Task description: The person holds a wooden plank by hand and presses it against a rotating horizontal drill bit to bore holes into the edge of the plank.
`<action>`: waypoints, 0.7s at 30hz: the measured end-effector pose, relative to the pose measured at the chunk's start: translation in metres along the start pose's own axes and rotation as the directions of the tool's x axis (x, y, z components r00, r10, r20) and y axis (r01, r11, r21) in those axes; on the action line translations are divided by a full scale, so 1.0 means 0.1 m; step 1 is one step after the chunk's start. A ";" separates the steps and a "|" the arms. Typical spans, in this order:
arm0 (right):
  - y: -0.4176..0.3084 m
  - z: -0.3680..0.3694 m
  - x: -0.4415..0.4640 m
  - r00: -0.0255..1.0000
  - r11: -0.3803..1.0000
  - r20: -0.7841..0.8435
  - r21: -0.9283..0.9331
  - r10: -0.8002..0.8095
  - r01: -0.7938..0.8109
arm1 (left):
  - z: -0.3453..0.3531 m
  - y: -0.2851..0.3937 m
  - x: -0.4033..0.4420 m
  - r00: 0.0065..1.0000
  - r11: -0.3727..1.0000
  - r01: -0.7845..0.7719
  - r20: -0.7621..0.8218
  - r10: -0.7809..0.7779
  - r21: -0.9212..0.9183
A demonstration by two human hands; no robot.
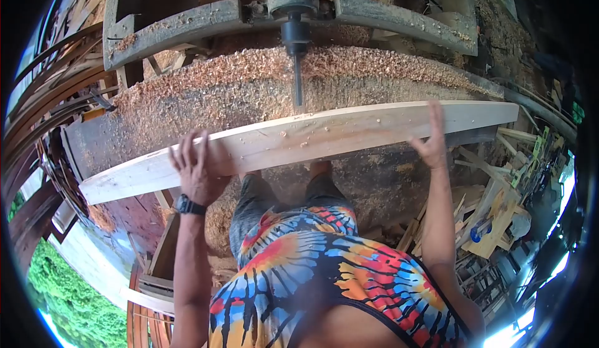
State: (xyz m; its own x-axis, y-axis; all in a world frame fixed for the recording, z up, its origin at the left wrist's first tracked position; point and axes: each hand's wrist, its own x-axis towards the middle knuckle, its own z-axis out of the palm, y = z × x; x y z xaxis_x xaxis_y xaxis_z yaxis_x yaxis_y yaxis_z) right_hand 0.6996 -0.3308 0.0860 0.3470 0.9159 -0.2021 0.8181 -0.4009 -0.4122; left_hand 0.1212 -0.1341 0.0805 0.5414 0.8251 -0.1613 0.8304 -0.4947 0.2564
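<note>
A long pale wooden board (299, 137) lies across the shavings-covered work surface, with a few wood chips on it. My left hand (198, 168), with a dark watch on the wrist, rests on the board's left part, its fingers apart and pointing to the far edge. On the board's right part my right hand (432, 137) lies with fingers stretched toward the far edge and the thumb spread out. A drill bit (298, 83) hangs from a dark spindle just beyond the middle of the board's far edge.
Wood shavings (231, 67) cover the work surface (181, 108). A curved wooden frame (399, 20) stands behind around the spindle. Stacked curved wood strips (59, 80) are at the left, scrap wood (493, 217) at the right.
</note>
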 end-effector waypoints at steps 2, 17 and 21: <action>0.53 0.07 -0.01 0.943 0.963 -0.195 0.092 0.269 -0.255 | -0.11 -0.19 -0.07 0.999 0.997 0.051 0.003 -0.051 0.062; 0.89 0.28 0.73 0.518 0.620 -0.428 0.138 0.740 -0.772 | -0.19 -0.53 0.18 0.994 0.995 -0.093 -0.050 0.095 0.045; 0.89 0.28 0.75 0.502 0.605 -0.456 0.107 0.735 -0.789 | -0.21 -0.53 0.24 0.995 0.995 -0.094 -0.043 0.095 0.032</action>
State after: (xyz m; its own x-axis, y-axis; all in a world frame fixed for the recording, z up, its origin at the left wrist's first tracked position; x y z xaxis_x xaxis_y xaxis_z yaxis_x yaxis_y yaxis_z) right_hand 0.7855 -0.2978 0.0097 0.9846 0.1750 0.0007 0.1722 -0.9675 -0.1850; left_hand 0.0875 -0.0827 0.0835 0.6118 0.7853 -0.0953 0.7797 -0.5783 0.2399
